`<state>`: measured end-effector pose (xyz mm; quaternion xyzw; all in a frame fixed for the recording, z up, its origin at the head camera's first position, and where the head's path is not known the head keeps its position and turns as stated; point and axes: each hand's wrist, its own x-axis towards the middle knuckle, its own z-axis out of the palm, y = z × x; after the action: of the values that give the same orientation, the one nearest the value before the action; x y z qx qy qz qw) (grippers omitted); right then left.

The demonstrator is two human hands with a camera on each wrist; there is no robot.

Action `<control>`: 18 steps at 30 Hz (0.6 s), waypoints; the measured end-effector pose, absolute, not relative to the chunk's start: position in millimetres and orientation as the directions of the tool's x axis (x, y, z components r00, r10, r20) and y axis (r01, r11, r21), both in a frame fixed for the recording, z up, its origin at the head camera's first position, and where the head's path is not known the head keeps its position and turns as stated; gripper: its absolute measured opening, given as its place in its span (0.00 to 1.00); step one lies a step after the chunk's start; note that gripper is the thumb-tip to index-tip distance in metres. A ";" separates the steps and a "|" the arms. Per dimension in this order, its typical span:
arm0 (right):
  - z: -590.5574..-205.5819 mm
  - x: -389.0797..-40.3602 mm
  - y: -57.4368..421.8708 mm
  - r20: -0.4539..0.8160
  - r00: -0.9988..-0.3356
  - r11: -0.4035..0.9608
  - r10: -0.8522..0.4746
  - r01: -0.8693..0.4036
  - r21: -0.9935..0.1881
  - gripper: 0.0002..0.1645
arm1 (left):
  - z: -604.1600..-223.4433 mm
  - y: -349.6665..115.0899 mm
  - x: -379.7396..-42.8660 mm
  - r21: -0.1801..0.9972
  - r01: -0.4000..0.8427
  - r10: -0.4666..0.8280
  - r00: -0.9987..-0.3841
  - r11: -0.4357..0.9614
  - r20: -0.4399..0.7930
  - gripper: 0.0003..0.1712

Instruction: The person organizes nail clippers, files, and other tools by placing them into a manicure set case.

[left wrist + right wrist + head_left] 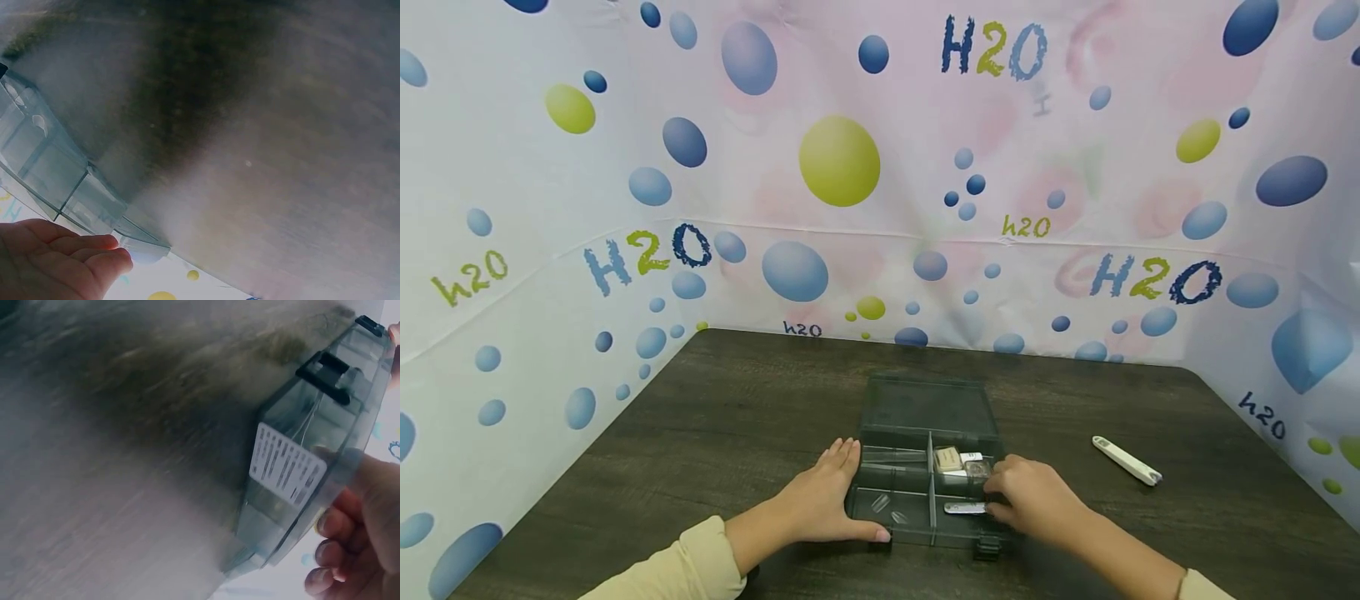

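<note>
A dark see-through plastic compartment box (891,540) stands on the table with its lid (928,404) laid back. My left hand (823,500) rests along its left side, fingers straight and thumb stretched along the front edge. Over the right side, my right hand (1037,500) dips thumb and index finger into the front right compartment. Between them they pinch the right end of a slim white piece (962,507); its right end is hidden. Behind the label (287,464) on the box, the thumb shows through the wall in the right wrist view, with the other fingers curled above.
The back right compartment holds a beige square piece (947,458) and other small items. Two small clear pieces lie in the front left one, including a clear strip (881,503). A long white object (1126,460) lies on the table (760,392) at right. Patterned sheeting (895,167) surrounds the table.
</note>
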<state>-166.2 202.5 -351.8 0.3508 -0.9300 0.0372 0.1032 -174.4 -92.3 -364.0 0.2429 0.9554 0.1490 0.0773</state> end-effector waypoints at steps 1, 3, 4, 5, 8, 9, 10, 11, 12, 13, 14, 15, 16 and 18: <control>-351.2 -165.9 204.1 0.244 -0.728 0.750 -0.641 -0.661 -0.003 0.06 | -363.8 -92.3 -174.4 0.323 0.441 0.487 -0.870 0.837 -0.076 0.67; -350.8 -165.4 207.6 0.321 -0.707 0.745 -0.630 -0.667 -0.006 0.07 | -363.5 -92.4 -174.3 0.324 0.440 0.487 -0.870 0.837 -0.077 0.67; -351.3 -165.6 209.5 0.371 -0.684 0.736 -0.628 -0.677 -0.003 0.07 | -363.4 -92.5 -174.4 0.322 0.441 0.488 -0.870 0.838 -0.076 0.67; -352.0 -165.7 211.5 0.420 -0.660 0.727 -0.623 -0.686 -0.001 0.07 | -363.3 -92.5 -174.5 0.320 0.442 0.488 -0.870 0.838 -0.075 0.67; -355.2 -167.4 218.0 0.552 -0.575 0.696 -0.604 -0.718 0.014 0.11 | -363.2 -92.7 -174.7 0.316 0.448 0.492 -0.868 0.837 -0.073 0.67; -356.2 -168.0 220.5 0.585 -0.553 0.690 -0.594 -0.724 0.016 0.12 | -363.2 -92.8 -174.8 0.314 0.450 0.494 -0.867 0.836 -0.072 0.67; -356.9 -168.6 223.2 0.608 -0.537 0.683 -0.584 -0.730 0.012 0.13 | -363.2 -92.9 -174.8 0.313 0.452 0.495 -0.866 0.835 -0.071 0.67; -357.6 -169.0 226.1 0.629 -0.524 0.679 -0.574 -0.734 0.008 0.14 | -363.2 -92.9 -174.7 0.314 0.453 0.496 -0.865 0.835 -0.070 0.67; -358.1 -169.3 229.3 0.648 -0.516 0.679 -0.561 -0.734 0.004 0.15 | -363.3 -93.0 -174.7 0.314 0.454 0.498 -0.865 0.834 -0.070 0.67; -358.5 -169.4 232.4 0.664 -0.509 0.682 -0.547 -0.732 0.000 0.15 | -363.4 -93.0 -174.6 0.314 0.455 0.499 -0.864 0.833 -0.069 0.67; -358.9 -169.5 235.6 0.681 -0.503 0.683 -0.533 -0.731 -0.005 0.14 | -363.4 -93.0 -174.6 0.314 0.456 0.499 -0.864 0.833 -0.068 0.66; -359.3 -169.8 238.9 0.695 -0.498 0.685 -0.519 -0.729 -0.011 0.13 | -363.5 -93.0 -174.5 0.315 0.456 0.499 -0.864 0.832 -0.068 0.66; -359.7 -170.0 242.1 0.708 -0.495 0.690 -0.504 -0.724 -0.015 0.11 | -363.6 -93.0 -174.4 0.315 0.456 0.499 -0.864 0.832 -0.068 0.67; -360.9 -170.6 248.7 0.728 -0.496 0.703 -0.473 -0.711 -0.027 0.11 | -363.8 -92.8 -174.5 0.315 0.456 0.499 -0.864 0.832 -0.069 0.67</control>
<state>-170.6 248.7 -360.9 0.3487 -0.8490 0.1646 0.3613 -174.5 -92.8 -363.8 0.2501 0.9543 0.1457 0.0742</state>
